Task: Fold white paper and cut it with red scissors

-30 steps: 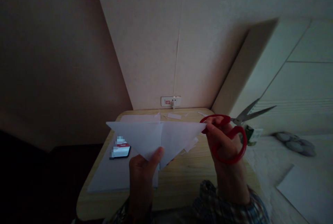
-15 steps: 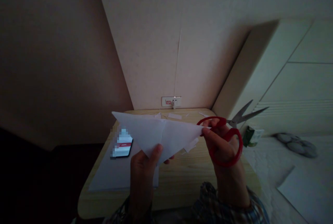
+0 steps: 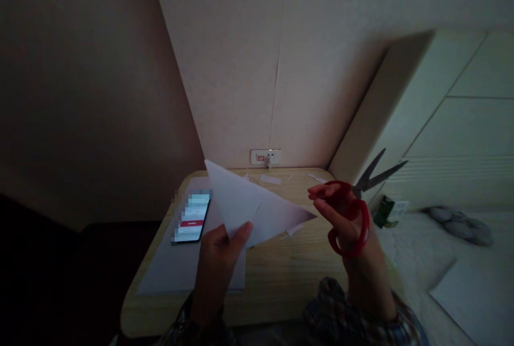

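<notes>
My left hand (image 3: 222, 252) pinches a folded white paper triangle (image 3: 244, 201) at its lower edge, thumb on top. One corner of the triangle points up to the left, and another points right toward my other hand. My right hand (image 3: 341, 217) carries red-handled scissors (image 3: 359, 228), with the handle loops around its fingers and thumb. The scissor blades are spread and point away to the upper right. The right fingertips are close to the paper's right tip but apart from it.
On the small wooden table (image 3: 289, 281) lie white paper sheets (image 3: 172, 271) under a phone (image 3: 195, 217), plus paper scraps (image 3: 271, 179) at the back. A wall socket (image 3: 261, 157) holds a plug. To the right is a bed (image 3: 421, 244) with a green-and-white pack (image 3: 387, 211) and a white sheet (image 3: 469, 295).
My right fingers have let go of the paper's right tip and moved slightly right with the scissors. The triangle has turned clockwise in my left hand, its right tip lower.
</notes>
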Motion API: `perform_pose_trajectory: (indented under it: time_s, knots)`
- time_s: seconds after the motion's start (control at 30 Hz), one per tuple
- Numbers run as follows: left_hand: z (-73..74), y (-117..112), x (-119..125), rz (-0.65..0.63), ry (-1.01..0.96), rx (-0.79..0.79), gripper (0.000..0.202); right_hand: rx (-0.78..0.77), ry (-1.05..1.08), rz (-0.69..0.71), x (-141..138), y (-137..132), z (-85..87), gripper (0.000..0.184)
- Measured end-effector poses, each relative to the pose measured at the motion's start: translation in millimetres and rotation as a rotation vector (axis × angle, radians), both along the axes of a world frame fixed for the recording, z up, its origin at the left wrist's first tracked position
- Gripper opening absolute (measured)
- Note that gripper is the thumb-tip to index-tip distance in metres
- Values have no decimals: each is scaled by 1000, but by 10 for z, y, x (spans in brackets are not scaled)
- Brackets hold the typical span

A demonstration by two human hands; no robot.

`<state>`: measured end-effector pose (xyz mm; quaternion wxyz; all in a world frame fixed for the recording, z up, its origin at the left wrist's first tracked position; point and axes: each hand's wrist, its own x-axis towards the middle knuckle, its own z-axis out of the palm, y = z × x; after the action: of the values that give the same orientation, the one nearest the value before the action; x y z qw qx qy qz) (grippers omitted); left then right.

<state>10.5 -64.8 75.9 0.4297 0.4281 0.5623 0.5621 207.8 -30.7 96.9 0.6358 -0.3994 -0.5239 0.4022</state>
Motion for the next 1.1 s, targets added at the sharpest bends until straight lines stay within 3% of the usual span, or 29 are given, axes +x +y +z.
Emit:
perform_pose_trajectory:
  time_s: [0.27, 0.4, 0.73, 1.1]
  knots:
    - [45, 59, -99, -285, 408, -24, 33, -147, -321, 208, -59, -35, 88, 21]
    - [77, 59, -118, -363, 494, -28, 34, -167, -340, 205, -155, -18, 51, 23]
    - [157, 34, -152, -417, 553, -45, 35, -141, -291, 278, -187, 20, -16, 25]
    - [114, 50, -151, -359, 550, -39, 37, -240, -163, 342, -269, -26, 6, 27]
